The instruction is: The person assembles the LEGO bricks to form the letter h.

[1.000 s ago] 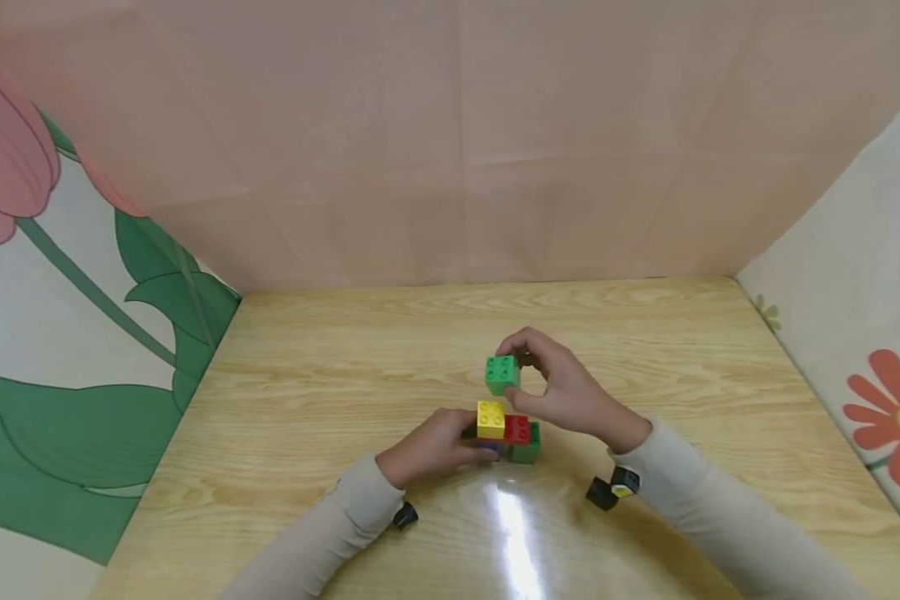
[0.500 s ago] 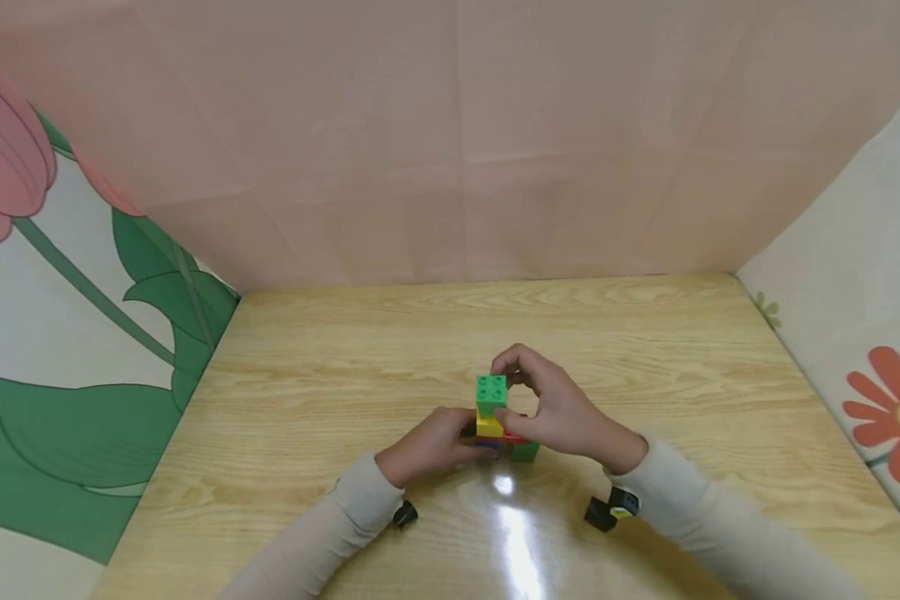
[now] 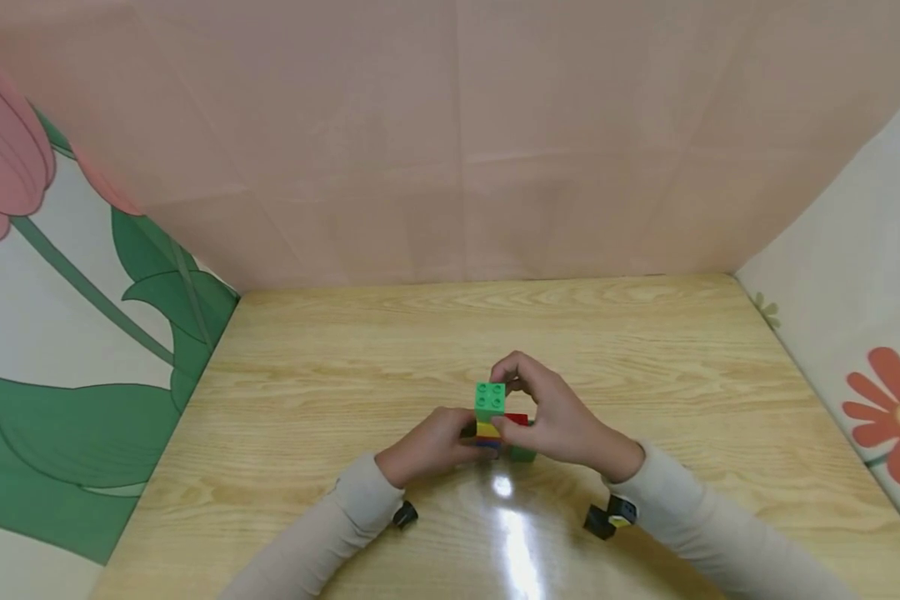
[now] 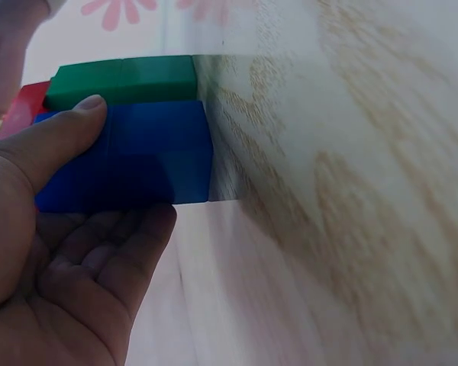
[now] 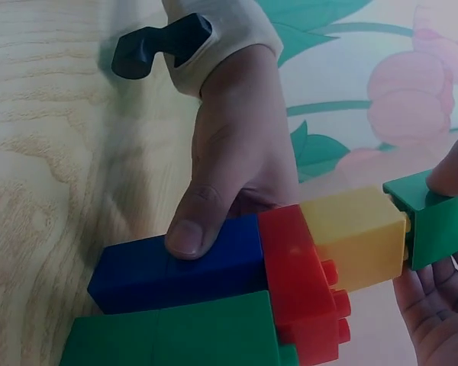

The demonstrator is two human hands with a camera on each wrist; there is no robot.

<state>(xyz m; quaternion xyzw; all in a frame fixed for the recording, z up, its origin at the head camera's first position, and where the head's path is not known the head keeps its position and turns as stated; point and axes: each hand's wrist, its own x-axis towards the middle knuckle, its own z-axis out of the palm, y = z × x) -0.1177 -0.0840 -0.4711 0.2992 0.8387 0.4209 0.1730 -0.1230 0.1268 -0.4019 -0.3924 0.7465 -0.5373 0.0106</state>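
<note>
My left hand point(image 3: 429, 446) grips the blue bricks point(image 5: 179, 267), stacked as a column on the table, with thumb and fingers on opposite sides. Beside them stands a green column point(image 5: 175, 332), and a red brick point(image 5: 301, 286) bridges the tops of both. On the red brick, above the blue side, sits a yellow brick point(image 5: 359, 238). Thumb and fingers of my right hand point(image 3: 558, 421) pinch a green brick point(image 3: 490, 402) at the yellow brick's top. In the right wrist view it is slightly tilted, with some yellow studs showing at the joint.
The wood-grain table point(image 3: 330, 358) surrounds the bricks. A pink cloth wall point(image 3: 450, 167) rises behind it, with flower-print walls at both sides. Small black devices point(image 3: 600, 521) are strapped at the wrists.
My right hand has brought the green brick left and down, from above the red brick onto the top of the yellow brick. The left hand has kept its hold on the blue bricks.
</note>
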